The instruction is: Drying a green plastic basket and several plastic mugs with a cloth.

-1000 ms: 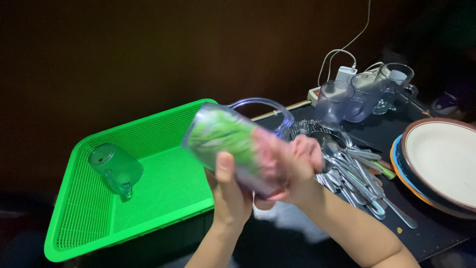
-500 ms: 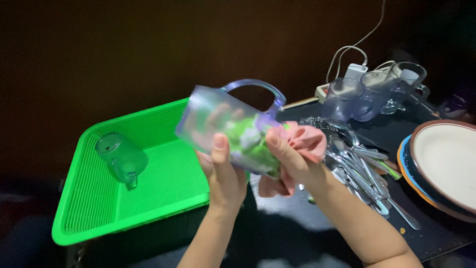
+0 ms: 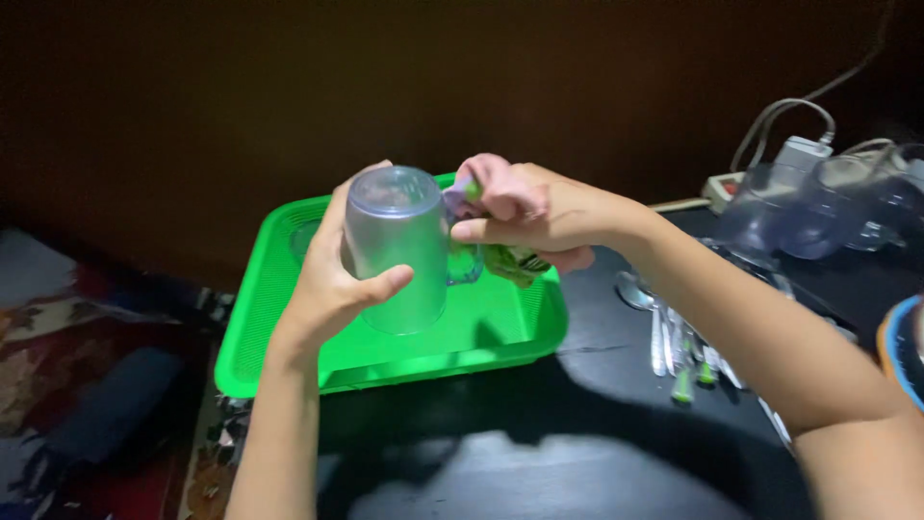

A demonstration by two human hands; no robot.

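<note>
The left hand is wrapped around a clear plastic cup, with the thumb across the front and the other fingers hidden behind it. The cup is upside down, so its flat bottom faces up, and it is held above the green basket, near the middle of the view. The cup's open end cannot be seen well, because it blends into the green behind it. The right hand is curled shut at about 3 o'clock from the cup, right beside it. It seems to pinch the cup's handle, but the handle is mostly covered by the fingers, so that is hard to tell. Something green and dark peeks out under this hand; it is too blurry to say what it is. A bit of the basket's far corner, at 11 o'clock from the cup, may hold another clear cup, but the hand and cup cover most of it. At 3 o'clock from the basket some spoons lie on the dark table, partly hidden by the right arm. At 2 o'clock more clear cups stand in the dim light, cut off by the edge. A white plug with cords sits behind them.
</note>
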